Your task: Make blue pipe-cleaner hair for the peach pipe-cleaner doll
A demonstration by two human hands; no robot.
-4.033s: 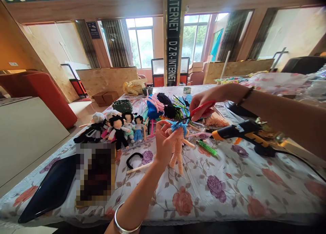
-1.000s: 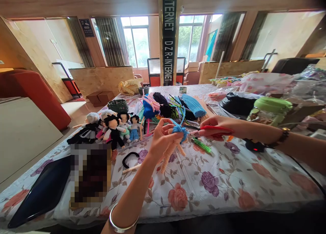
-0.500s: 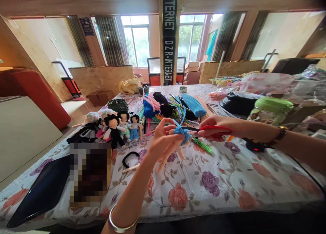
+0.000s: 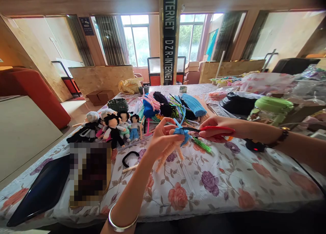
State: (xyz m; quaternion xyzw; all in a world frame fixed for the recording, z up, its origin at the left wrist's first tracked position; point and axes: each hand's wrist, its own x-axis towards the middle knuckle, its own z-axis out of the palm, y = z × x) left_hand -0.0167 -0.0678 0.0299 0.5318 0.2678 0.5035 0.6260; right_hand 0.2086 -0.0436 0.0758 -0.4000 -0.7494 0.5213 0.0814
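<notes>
My left hand (image 4: pixel 163 137) pinches a small doll body made of fuzzy pipe cleaners, with a blue top (image 4: pixel 183 136) and peach limbs (image 4: pixel 165 157) hanging below. A blue pipe cleaner end (image 4: pixel 183 115) sticks up from the top. In my right hand (image 4: pixel 214 125) is a pair of red-handled scissors (image 4: pixel 219 130), held level. Their dark blades reach left to the blue part, touching or right beside it; which one I cannot tell. Under the right hand lies a green-handled tool (image 4: pixel 202 146) on the cloth.
Finished dolls (image 4: pixel 112 128) sit in a group at left, near a dark basket (image 4: pixel 118 105). Bundles of pipe cleaners (image 4: pixel 193 105) lie behind my hands. A black tray (image 4: pixel 42 190), a curved black pipe cleaner (image 4: pixel 126 158) and a green-lidded jar (image 4: pixel 271 108) rest on the flowered tablecloth (image 4: pixel 193 207).
The scissors and my right hand have shifted very slightly to the right. The left hand and the doll body stay almost in place.
</notes>
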